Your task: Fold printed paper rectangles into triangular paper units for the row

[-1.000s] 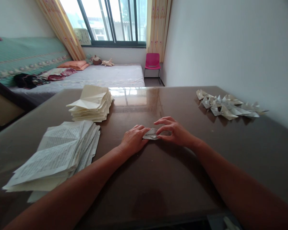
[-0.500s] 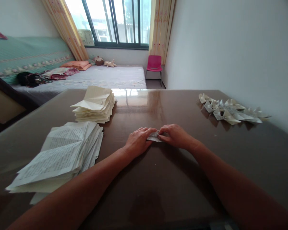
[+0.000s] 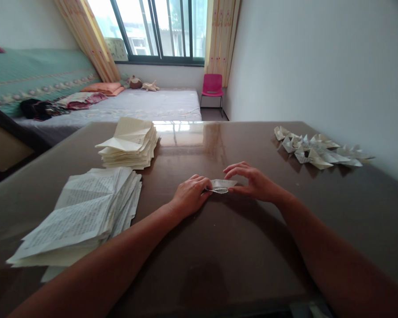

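Observation:
A small folded piece of printed paper [image 3: 220, 186], pointed at its right end, is held just above the brown tabletop. My left hand [image 3: 193, 192] pinches its left end between thumb and fingers. At the right end is my right hand [image 3: 248, 181], its thumb and fingers apart around the paper's tip; the thumb appears to touch the lower edge. Folded paper boats [image 3: 313, 152] sit in a cluster at the far right of the table.
On the left of the table [image 3: 199, 256] lie a stack of printed sheets [image 3: 82, 207] and, behind it, a stack of cream folded papers [image 3: 129, 141]. A wall [image 3: 318, 62] runs along the right. Beyond the table are a bed [image 3: 159, 104] and a pink chair [image 3: 212, 86].
My right hand has loosened its pinch and shifted slightly right, uncovering more of the folded paper. My left hand still grips the left end.

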Tool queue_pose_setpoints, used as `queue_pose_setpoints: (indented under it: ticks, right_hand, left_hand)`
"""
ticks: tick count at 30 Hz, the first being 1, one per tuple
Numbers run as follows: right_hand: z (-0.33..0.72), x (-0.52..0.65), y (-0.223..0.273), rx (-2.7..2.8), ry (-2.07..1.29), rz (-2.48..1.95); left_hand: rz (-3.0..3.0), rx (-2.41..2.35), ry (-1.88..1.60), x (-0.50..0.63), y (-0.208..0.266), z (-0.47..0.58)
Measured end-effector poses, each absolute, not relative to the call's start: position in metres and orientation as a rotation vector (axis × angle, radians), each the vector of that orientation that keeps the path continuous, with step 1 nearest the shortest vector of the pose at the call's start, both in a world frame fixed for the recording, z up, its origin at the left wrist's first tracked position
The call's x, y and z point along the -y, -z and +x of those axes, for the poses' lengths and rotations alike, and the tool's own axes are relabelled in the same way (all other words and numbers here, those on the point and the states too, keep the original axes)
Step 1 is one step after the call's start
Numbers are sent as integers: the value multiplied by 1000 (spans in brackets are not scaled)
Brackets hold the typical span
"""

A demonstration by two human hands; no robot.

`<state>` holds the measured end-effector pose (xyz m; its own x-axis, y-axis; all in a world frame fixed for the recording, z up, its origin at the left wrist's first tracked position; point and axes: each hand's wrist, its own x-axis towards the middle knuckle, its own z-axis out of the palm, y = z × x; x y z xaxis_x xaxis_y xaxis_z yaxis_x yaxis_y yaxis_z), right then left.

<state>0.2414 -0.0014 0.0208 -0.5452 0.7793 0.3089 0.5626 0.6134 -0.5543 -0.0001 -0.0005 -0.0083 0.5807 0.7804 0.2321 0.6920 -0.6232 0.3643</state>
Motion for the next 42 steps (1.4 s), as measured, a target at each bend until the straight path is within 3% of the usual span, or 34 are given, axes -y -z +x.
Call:
queue_pose_setpoints:
  ticks: [16, 31, 38, 42]
  right_hand:
    - [204, 4, -39, 2713, -103, -1579]
    - [180, 12, -44, 2877, 337, -1573]
    - [173, 2, -47, 2947, 163, -1677]
    - [199, -12, -43, 2734, -336, -1603]
  left_hand:
    - [2593, -1307, -484, 1, 7, 1]
    - [2584, -1293, -469, -4, 11, 2]
    - [2595, -1293, -547, -1, 14, 2]
    - [2523, -1348, -604, -1, 17, 3]
